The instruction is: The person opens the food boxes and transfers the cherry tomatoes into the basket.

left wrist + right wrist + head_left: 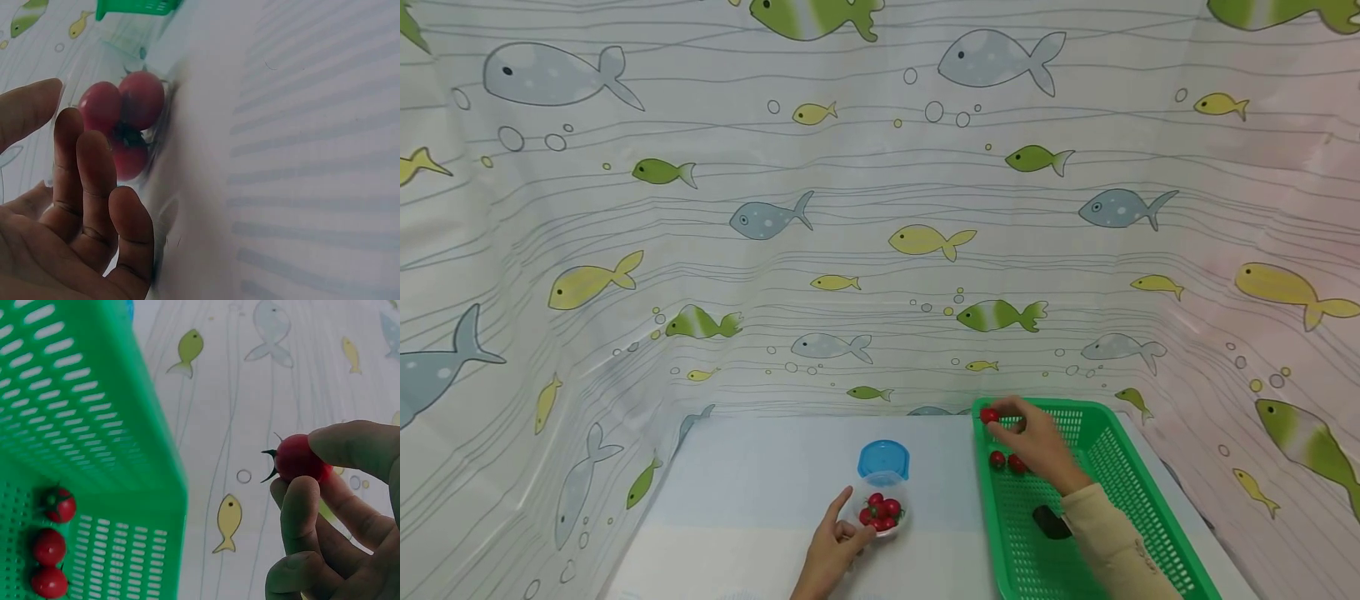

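My right hand (1033, 437) pinches a cherry tomato (300, 457) with a green stem between thumb and fingers, above the far left corner of the green basket (992, 521). Down in that basket lie three more red tomatoes (49, 547), near one corner. On the white table stands a small clear container (904, 523) holding several cherry tomatoes (880, 510), its blue lid (883, 458) flipped open behind it. At its left side is my left hand (835, 542), thumb and index finger spread at the rim, the other fingers (97, 181) loosely bent beside the wall.
A dark object (1051, 522) lies on the basket floor, close to the right sleeve (1112, 542). White table surface (737, 483) extends left of the container. Fish-printed sheeting (880, 192) rises behind and along both sides of the table.
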The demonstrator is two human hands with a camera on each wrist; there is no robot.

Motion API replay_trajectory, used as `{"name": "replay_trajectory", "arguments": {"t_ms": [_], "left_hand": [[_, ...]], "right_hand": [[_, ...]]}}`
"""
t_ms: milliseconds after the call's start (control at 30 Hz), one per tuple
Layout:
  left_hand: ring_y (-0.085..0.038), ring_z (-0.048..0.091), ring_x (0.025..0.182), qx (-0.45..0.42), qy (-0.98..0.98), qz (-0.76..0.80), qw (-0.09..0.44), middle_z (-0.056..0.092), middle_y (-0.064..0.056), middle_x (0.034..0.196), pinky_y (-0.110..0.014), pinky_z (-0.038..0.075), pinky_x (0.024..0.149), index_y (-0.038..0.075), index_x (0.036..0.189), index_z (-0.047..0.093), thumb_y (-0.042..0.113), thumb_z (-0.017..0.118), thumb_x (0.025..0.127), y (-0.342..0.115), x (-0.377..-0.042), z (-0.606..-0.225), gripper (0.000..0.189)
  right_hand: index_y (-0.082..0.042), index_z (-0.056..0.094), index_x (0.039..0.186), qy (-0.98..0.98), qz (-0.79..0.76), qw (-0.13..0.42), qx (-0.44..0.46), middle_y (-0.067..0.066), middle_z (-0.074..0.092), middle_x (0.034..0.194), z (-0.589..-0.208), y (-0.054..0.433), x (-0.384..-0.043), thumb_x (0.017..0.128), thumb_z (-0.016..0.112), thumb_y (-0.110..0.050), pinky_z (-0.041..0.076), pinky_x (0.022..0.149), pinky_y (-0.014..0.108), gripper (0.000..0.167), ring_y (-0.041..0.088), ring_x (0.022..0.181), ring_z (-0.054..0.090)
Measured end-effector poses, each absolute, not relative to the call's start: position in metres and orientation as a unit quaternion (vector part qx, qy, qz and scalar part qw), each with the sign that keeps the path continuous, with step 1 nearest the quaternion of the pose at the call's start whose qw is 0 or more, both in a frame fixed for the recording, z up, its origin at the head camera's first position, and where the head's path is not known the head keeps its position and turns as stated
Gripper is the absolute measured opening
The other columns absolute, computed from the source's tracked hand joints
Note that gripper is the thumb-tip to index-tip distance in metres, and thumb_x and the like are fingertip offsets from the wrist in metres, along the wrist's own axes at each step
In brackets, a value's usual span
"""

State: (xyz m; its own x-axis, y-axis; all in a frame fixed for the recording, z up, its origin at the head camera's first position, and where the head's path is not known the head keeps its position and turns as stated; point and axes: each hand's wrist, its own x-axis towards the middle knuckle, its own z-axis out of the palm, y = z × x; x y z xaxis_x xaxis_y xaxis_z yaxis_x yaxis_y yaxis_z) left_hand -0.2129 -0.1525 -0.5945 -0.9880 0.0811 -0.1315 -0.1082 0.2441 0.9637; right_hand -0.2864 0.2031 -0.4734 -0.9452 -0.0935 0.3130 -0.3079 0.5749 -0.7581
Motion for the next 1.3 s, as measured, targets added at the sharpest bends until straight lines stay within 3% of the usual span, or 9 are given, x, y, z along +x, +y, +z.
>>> {"name": "replay_trajectory", "arguments": {"t_ms": [200,833,1300], "left_hand": [[-0.017,0.057,0.068,-0.009,0.786,0.613,0.073,0.062,-0.002,0.077,-0.027,0.046,0.054,0.003,0.158,0.027,0.034,0.076,0.092,-0.152,-0.213,-0.594,0.088],[-0.017,0.056,0.068,-0.005,0.786,0.613,0.077,0.062,-0.002,0.078,-0.028,0.047,0.055,0.003,0.158,0.026,0.034,0.076,0.092,-0.153,-0.213,-0.594,0.088],[-0.018,0.057,0.070,-0.009,0.785,0.614,0.080,0.062,-0.002,0.079,-0.028,0.048,0.056,0.002,0.158,0.026,0.034,0.076,0.092,-0.152,-0.213,-0.592,0.089]], "right_hand": [[-0.014,0.067,0.121,-0.892,0.418,0.134,0.109,0.008,0.070,0.117,-0.476,0.220,-0.287,0.096,0.073,-0.025,0.049,0.063,0.032,0.029,0.016,0.079,0.062],[-0.006,0.064,0.125,-0.905,0.375,0.188,0.066,0.016,0.070,0.119,-0.487,0.281,-0.295,0.097,0.072,-0.026,0.052,0.073,0.037,0.035,0.023,0.086,0.065],[-0.001,0.065,0.118,-0.934,0.333,0.126,0.031,0.024,0.069,0.114,-0.517,0.308,-0.290,0.093,0.075,-0.020,0.052,0.081,0.056,0.033,0.044,0.105,0.064]]}}
